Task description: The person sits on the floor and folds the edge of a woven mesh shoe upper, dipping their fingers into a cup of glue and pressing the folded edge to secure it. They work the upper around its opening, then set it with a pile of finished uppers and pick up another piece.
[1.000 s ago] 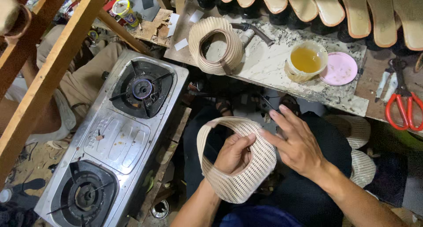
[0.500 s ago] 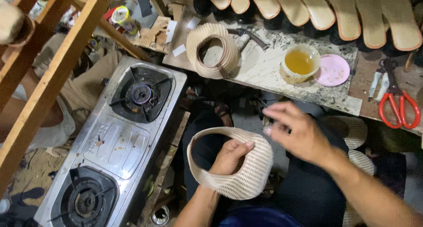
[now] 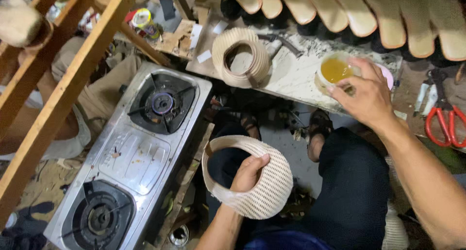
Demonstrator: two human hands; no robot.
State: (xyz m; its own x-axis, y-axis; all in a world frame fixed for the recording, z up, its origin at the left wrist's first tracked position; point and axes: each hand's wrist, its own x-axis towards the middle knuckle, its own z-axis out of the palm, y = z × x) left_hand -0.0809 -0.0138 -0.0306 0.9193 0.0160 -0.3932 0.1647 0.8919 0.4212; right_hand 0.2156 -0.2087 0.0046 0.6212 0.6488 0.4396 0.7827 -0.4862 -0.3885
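My left hand (image 3: pixel 248 172) grips a curved cream woven band (image 3: pixel 264 189), holding it over my lap with the thumb inside the loop. My right hand (image 3: pixel 365 93) is stretched out to the worktable, fingers at the rim of a small bowl of yellow liquid (image 3: pixel 335 70); whether something thin is pinched in the fingers cannot be told. A pink round lid (image 3: pixel 388 75) lies just behind that hand.
A two-burner steel stove (image 3: pixel 136 153) stands on the floor at the left. On the stained worktable (image 3: pixel 291 80) sit a coiled cream band (image 3: pixel 241 56) and red-handled scissors (image 3: pixel 441 119). Tan shoe soles (image 3: pixel 340 12) line the top edge. A wooden frame (image 3: pixel 63 90) crosses the left.
My right hand left the woven band and reached up and right to the bowl of yellow liquid. My left hand keeps hold of the band, now slightly lower.
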